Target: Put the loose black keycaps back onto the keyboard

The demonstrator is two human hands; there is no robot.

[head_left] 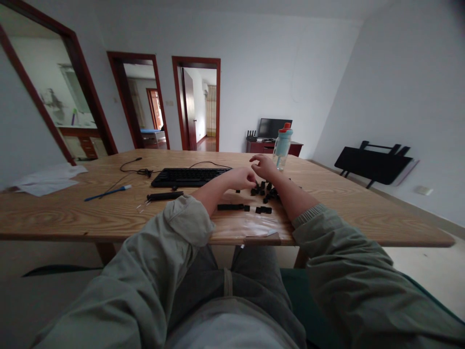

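Head camera, and we're over a wooden table [327, 194], both hands working above its middle, nearer the far edge than the corners at the front! Left hand [245, 178] comes across with its fingers curled down by the loose black keycaps [261, 191]; whether anything is pinched in there, I cannot tell. Right hand [264, 167] sits just beyond it, fingers bent and pointing toward the table's left edge, and again the grip itself can't be read. Its forearm covers part of that keycap heap, right of centre.

Closer to the near edge, look, a long black keycap [230, 207] lies flat, short black pieces [263, 210] lined up to its right, and between them and the edge a glossy clear plastic film [240, 226]. Over to the left of the hands it's the black keyboard [192, 177], lying lengthwise along the far edge, its cable [145, 172] looping off leftward. In front of it, a black bar [165, 196]; further left, a thin blue tool [107, 193]; white papers [47, 179] at the left edge. And standing upright near the far edge, beyond the right forearm: a red-lidded bottle [283, 145]!
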